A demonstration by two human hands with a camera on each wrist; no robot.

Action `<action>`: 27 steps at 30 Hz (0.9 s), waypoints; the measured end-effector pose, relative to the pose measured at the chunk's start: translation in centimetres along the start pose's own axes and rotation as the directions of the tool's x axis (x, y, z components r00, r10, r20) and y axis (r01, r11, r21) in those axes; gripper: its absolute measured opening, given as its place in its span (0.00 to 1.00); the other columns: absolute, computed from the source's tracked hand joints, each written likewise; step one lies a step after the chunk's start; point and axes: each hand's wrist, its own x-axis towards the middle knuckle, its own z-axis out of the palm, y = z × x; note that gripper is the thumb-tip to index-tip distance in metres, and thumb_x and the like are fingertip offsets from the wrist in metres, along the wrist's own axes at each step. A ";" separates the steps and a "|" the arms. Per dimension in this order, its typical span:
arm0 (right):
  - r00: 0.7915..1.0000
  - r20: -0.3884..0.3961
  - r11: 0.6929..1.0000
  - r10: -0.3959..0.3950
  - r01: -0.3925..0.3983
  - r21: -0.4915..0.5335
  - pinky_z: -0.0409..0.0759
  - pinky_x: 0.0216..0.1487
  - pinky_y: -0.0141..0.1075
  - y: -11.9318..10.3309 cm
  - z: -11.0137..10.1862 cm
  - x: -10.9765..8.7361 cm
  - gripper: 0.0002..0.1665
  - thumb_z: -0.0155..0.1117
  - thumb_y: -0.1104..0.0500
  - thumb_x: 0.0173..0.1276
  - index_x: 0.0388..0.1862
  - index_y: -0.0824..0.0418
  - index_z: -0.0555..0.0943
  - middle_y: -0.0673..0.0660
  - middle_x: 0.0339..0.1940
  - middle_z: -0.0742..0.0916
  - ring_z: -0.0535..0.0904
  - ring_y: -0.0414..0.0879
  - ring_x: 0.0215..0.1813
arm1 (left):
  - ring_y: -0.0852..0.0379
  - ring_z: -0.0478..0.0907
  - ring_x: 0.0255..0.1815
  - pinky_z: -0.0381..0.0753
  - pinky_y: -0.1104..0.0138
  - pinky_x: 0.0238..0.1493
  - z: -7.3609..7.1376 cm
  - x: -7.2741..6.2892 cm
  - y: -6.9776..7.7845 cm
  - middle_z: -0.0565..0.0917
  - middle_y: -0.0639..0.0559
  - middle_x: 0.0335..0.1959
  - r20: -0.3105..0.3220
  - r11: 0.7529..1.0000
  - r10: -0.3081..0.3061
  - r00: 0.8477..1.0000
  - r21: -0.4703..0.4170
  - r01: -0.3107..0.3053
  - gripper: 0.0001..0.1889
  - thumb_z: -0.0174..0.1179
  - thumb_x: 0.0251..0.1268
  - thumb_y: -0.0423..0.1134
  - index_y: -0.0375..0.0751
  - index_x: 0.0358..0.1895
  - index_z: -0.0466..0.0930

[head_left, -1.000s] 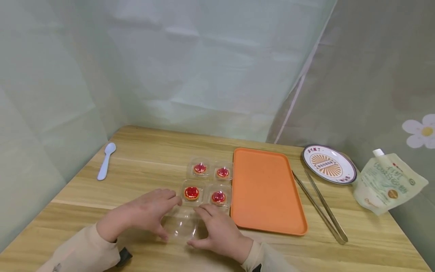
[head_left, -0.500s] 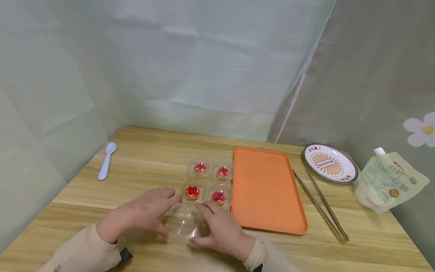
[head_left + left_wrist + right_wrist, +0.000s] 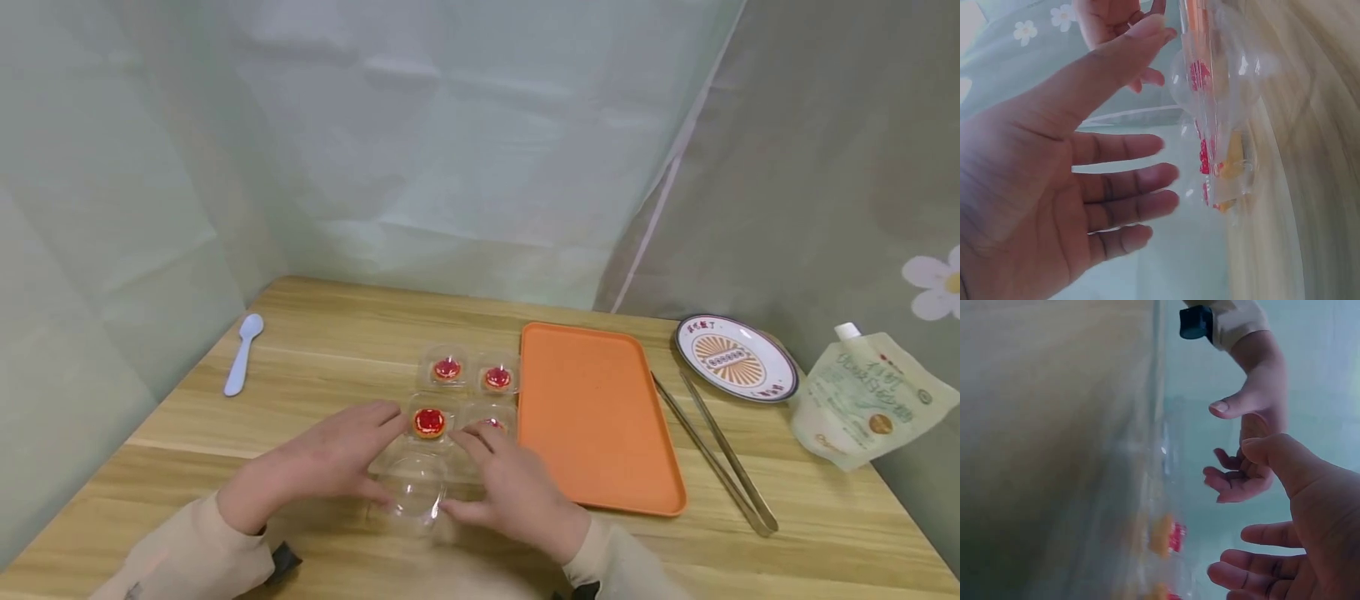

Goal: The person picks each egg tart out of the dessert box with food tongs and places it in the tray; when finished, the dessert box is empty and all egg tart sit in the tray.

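Observation:
A clear plastic container [image 3: 412,487] lies on the table between my hands; no tart shows in its nearest domed section. Behind it, several small tarts with glossy red tops sit under clear plastic domes, including a front-left tart [image 3: 429,423]. My left hand [image 3: 322,458] hovers at the container's left side, and its fingers [image 3: 1138,181] stand loosely straight and apart from the plastic in the left wrist view. On the right side my right hand [image 3: 517,492] is held with relaxed fingers and nothing in them, partly covering the front-right tart [image 3: 492,423].
Right of the tarts lies an orange tray [image 3: 600,417]. Beyond it are metal tongs [image 3: 720,458], a patterned plate [image 3: 731,358] and a spouted pouch [image 3: 862,400]. A pale blue spoon [image 3: 243,354] is at the left edge, and fabric walls [image 3: 450,167] enclose the table.
Both hands have lifted slightly away from the container, the right one also shifting right and forward over the front-right tart. The whole scene sits slightly farther right in view.

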 end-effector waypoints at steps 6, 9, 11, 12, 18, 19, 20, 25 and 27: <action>1.000 -0.019 1.000 0.014 -0.013 0.010 0.85 0.39 0.33 0.7 -1.0 0.1 0.45 0.72 0.37 0.50 0.63 0.59 0.74 0.53 0.54 0.80 0.80 0.43 0.48 | 0.53 0.76 0.51 0.79 0.57 0.54 0.1 1.2 0.1 0.77 0.50 0.51 -0.124 0.999 0.044 0.991 -0.023 -0.047 0.39 0.75 0.42 0.56 0.40 0.58 0.73; 0.999 -0.037 1.000 0.017 -0.017 0.012 0.84 0.37 0.33 1.0 -1.5 0.2 0.44 0.72 0.38 0.51 0.63 0.58 0.74 0.53 0.54 0.80 0.80 0.43 0.46 | 0.50 0.75 0.55 0.79 0.55 0.56 0.3 1.8 -0.2 0.77 0.47 0.54 -0.169 0.997 0.061 0.984 -0.035 -0.068 0.39 0.75 0.43 0.55 0.39 0.58 0.73; 0.999 -0.046 1.000 0.015 -0.014 0.007 0.84 0.37 0.34 1.3 -1.7 0.4 0.43 0.72 0.39 0.51 0.62 0.59 0.75 0.54 0.53 0.81 0.80 0.44 0.47 | 0.48 0.75 0.55 0.78 0.54 0.57 0.4 2.2 -0.4 0.78 0.47 0.54 -0.191 0.996 0.079 0.978 -0.033 -0.087 0.38 0.75 0.43 0.54 0.39 0.57 0.73; 0.999 -0.051 1.000 0.010 -0.010 0.005 0.84 0.39 0.34 1.5 -1.8 0.5 0.42 0.72 0.39 0.51 0.61 0.59 0.75 0.54 0.53 0.81 0.80 0.44 0.47 | 0.48 0.75 0.56 0.78 0.53 0.57 0.4 2.4 -0.4 0.78 0.46 0.54 -0.192 0.995 0.080 0.978 -0.036 -0.089 0.38 0.75 0.42 0.54 0.39 0.57 0.74; 1.000 -0.015 0.999 0.024 -0.023 0.027 0.83 0.51 0.39 2.8 -2.1 1.1 0.38 0.73 0.42 0.53 0.59 0.60 0.77 0.56 0.55 0.82 0.79 0.49 0.55 | 0.48 0.75 0.59 0.77 0.54 0.60 0.4 3.8 -0.7 0.78 0.46 0.57 -0.120 0.994 0.060 0.991 -0.085 -0.070 0.39 0.74 0.44 0.53 0.38 0.60 0.73; 1.000 -0.006 0.999 0.027 -0.027 0.033 0.83 0.53 0.40 3.0 -2.1 1.2 0.38 0.73 0.42 0.53 0.59 0.60 0.77 0.56 0.56 0.82 0.78 0.50 0.56 | 0.48 0.75 0.59 0.77 0.54 0.60 0.4 4.1 -0.7 0.78 0.46 0.58 -0.109 0.993 0.056 0.992 -0.095 -0.067 0.39 0.74 0.44 0.53 0.38 0.60 0.73; 1.000 0.004 0.999 0.027 -0.028 0.034 0.81 0.55 0.40 3.3 -2.0 1.3 0.38 0.72 0.42 0.54 0.60 0.60 0.77 0.57 0.56 0.82 0.78 0.50 0.57 | 0.47 0.75 0.60 0.77 0.54 0.61 0.5 4.4 -0.7 0.78 0.46 0.58 -0.099 0.992 0.050 0.994 -0.108 -0.061 0.39 0.74 0.45 0.53 0.37 0.60 0.73; 0.998 0.035 0.998 0.050 -0.051 0.032 0.79 0.58 0.42 4.4 -1.6 1.8 0.40 0.72 0.44 0.56 0.64 0.61 0.74 0.57 0.56 0.82 0.77 0.51 0.55 | 0.45 0.72 0.64 0.74 0.51 0.64 0.7 6.0 -0.7 0.76 0.43 0.61 -0.065 0.977 0.008 0.998 -0.212 -0.022 0.37 0.74 0.48 0.49 0.37 0.62 0.72; 0.997 0.036 0.998 0.061 -0.062 0.028 0.80 0.57 0.43 4.8 -1.4 1.9 0.41 0.72 0.43 0.56 0.65 0.61 0.73 0.58 0.54 0.82 0.77 0.51 0.53 | 0.45 0.71 0.65 0.72 0.50 0.65 0.9 6.5 -0.8 0.75 0.42 0.62 -0.054 0.970 -0.010 0.999 -0.244 -0.004 0.36 0.73 0.49 0.48 0.37 0.62 0.72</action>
